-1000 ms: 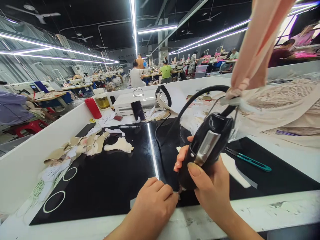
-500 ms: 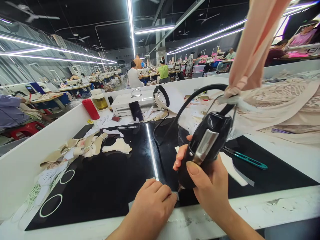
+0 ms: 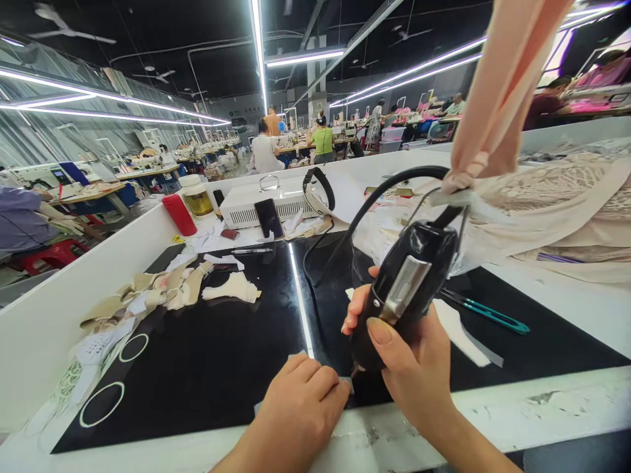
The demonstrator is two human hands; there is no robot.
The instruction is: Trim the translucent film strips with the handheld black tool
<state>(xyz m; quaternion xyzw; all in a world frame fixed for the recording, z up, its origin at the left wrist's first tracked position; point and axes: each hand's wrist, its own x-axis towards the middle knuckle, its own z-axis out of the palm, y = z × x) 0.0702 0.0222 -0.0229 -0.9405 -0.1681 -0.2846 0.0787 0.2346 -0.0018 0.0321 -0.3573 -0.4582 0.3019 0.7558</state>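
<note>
My right hand point(image 3: 411, 368) is wrapped round a black handheld tool point(image 3: 407, 289) with a silver clip, its tip pointing down at the near edge of the black worktop point(image 3: 211, 355). A black cable point(image 3: 379, 194) runs from the tool's top. My left hand point(image 3: 300, 404) is closed, its fingers pinching a small pale piece point(image 3: 345, 383) right under the tool's tip. What the piece is stays too small to name.
Beige fabric cut-outs point(image 3: 162, 289) lie at the left of the worktop. Teal scissors point(image 3: 486, 312) lie at the right beside a white strip. Peach cloth point(image 3: 507, 85) hangs overhead, lace fabric point(image 3: 557, 197) piles at right. A white box point(image 3: 269, 200), phone and red bottle point(image 3: 180, 213) stand behind. Other people work at distant tables.
Almost nothing: both hands stay in place at the near edge, with the tool's tip on the small piece. The view shifts very slightly.
</note>
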